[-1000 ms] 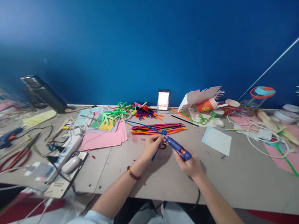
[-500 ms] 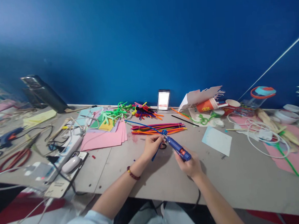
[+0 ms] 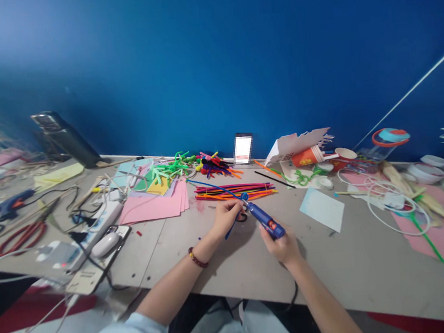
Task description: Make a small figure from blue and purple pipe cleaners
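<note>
My left hand [image 3: 228, 218]: thumb and fingertips pinched together on a blue pipe cleaner [image 3: 211, 184], just to the near side of the bundled pipe cleaners [image 3: 233, 192]; its long end runs far-left, the other drops near-left below my fingers. My right hand [image 3: 283, 242]: fingers wrapped around the handle of a blue glue gun [image 3: 262, 217], nozzle aimed far-left at a small coil on the blue stem. Whether nozzle and coil touch, I cannot tell. Pink paper [image 3: 149, 208] lies left of the bundle, a pale blue sheet [image 3: 322, 209] to the right, both flat on the grey table [image 3: 339, 270].
</note>
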{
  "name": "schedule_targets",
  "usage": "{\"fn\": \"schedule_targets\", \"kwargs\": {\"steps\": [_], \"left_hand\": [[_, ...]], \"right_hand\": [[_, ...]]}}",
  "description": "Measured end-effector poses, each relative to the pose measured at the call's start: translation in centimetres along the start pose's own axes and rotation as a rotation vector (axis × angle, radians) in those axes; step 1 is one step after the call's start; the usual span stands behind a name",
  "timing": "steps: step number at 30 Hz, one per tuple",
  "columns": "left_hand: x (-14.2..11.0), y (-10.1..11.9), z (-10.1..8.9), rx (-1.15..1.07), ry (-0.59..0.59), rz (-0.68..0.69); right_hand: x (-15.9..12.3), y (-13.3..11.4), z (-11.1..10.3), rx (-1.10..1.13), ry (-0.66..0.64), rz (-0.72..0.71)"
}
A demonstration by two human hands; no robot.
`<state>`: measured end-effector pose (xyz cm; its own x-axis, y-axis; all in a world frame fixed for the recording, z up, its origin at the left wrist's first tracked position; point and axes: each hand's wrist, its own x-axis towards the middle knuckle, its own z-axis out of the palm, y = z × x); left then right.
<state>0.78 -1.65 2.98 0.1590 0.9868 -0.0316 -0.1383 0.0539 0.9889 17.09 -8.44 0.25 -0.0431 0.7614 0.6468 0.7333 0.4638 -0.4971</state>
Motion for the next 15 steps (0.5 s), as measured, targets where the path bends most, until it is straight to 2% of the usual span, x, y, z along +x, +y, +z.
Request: {"fn": "schedule_targets", "kwargs": {"steps": [15], "left_hand": [[0.01, -0.30, -0.03, -0.058, 0.012, -0.018]], "right_hand": [[0.01, -0.06, 0.04, 0.027, -0.015, 0.027]]}}
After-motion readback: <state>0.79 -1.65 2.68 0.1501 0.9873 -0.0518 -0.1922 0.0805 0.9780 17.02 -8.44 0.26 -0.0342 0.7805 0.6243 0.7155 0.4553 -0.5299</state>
